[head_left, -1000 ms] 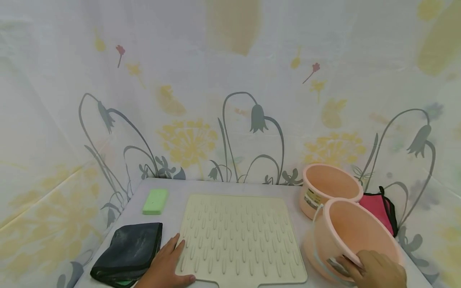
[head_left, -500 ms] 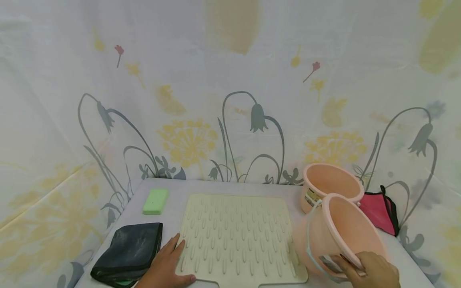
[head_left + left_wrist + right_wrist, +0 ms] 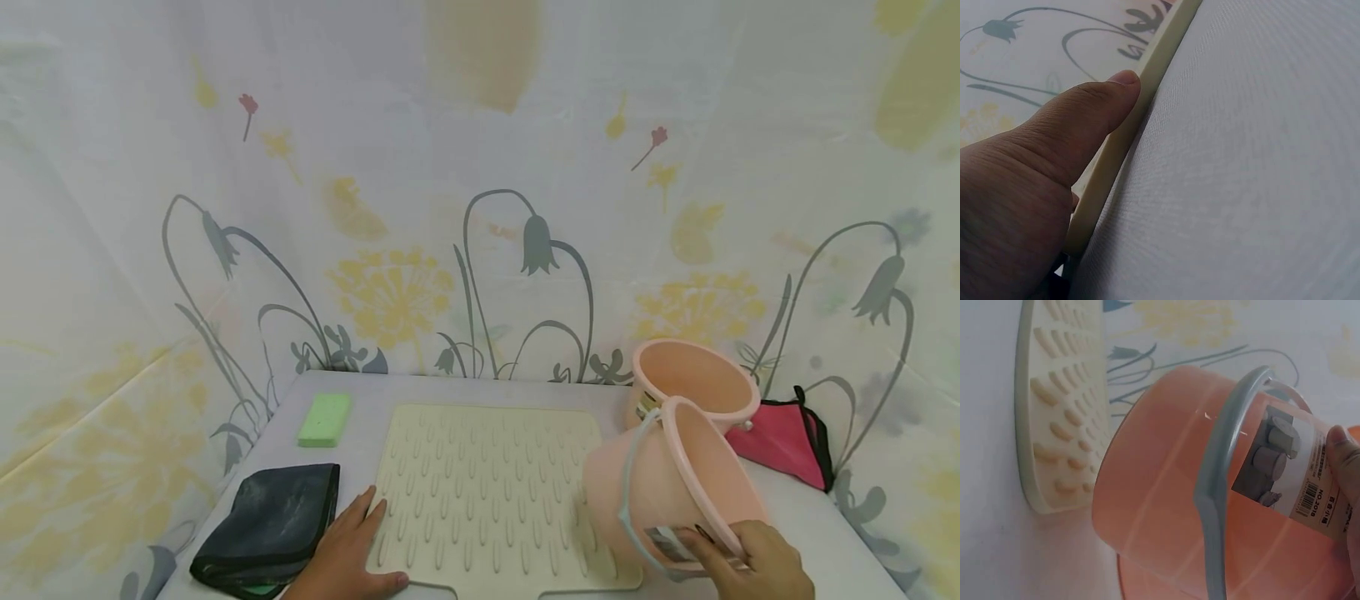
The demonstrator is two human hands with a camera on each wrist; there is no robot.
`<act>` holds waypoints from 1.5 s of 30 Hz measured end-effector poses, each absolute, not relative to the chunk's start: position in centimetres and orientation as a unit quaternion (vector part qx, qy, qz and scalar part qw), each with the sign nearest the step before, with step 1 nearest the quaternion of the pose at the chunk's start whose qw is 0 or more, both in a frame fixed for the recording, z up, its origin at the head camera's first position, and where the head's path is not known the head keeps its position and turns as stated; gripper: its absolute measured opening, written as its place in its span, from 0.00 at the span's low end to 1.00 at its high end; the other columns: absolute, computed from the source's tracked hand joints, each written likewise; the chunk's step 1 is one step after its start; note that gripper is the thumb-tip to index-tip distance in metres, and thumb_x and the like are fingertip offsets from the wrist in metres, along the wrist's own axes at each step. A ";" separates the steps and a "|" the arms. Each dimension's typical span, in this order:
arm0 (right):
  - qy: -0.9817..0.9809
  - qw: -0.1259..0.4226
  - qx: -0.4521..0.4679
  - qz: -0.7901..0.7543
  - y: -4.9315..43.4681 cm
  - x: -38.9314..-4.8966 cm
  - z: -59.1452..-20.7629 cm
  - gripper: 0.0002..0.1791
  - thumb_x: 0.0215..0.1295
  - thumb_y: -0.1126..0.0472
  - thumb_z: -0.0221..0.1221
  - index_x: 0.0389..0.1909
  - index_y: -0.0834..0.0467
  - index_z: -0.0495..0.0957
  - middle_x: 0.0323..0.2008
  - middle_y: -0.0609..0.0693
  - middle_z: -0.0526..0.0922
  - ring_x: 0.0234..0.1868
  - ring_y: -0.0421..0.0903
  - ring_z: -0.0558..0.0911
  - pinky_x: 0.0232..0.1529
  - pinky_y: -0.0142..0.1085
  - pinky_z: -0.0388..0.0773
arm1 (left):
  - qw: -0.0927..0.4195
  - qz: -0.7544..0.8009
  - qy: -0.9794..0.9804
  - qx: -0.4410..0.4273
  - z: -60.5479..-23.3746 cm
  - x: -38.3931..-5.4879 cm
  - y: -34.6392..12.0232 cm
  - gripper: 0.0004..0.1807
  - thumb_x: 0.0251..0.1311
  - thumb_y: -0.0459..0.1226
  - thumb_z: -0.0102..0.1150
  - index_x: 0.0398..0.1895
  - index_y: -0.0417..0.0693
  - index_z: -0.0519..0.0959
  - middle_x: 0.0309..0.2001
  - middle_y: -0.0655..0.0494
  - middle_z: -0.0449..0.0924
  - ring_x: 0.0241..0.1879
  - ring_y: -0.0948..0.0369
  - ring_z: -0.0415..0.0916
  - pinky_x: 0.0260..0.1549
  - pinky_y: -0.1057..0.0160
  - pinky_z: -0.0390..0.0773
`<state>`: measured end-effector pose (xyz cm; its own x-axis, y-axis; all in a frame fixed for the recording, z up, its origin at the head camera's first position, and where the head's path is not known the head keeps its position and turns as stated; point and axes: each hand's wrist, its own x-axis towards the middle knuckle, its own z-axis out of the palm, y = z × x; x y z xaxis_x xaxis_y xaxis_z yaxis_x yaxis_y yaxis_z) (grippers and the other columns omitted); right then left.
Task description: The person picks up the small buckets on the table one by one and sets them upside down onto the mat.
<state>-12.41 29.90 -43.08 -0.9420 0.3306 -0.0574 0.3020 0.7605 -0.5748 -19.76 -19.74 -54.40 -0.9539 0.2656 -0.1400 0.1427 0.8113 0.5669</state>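
Our right hand (image 3: 757, 567) grasping the rim of a tilted pink bucket (image 3: 663, 492) at three o'clock from the cream ridged board (image 3: 480, 500), our left hand (image 3: 345, 546) straight-fingered against the board at eight o'clock, a second bucket (image 3: 693, 383) at two, a green block (image 3: 324, 421) at ten.

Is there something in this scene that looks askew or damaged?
The front bucket at right, gripped by the right hand, looks askew: tilted sideways, unlike the upright rear bucket. I see no damage.
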 end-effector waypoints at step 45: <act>-0.805 0.286 -0.180 0.488 20.3 -12.5 -46.5 0.19 0.58 0.58 0.78 0.23 0.59 0.76 0.17 0.43 0.73 0.16 0.36 0.65 0.14 0.31 0.65 | 0.109 0.288 0.946 0.099 -54.0 -19.8 -19.4 0.66 0.44 0.66 0.79 0.76 0.29 0.65 0.80 0.29 0.52 0.79 0.31 0.51 0.68 0.24 0.57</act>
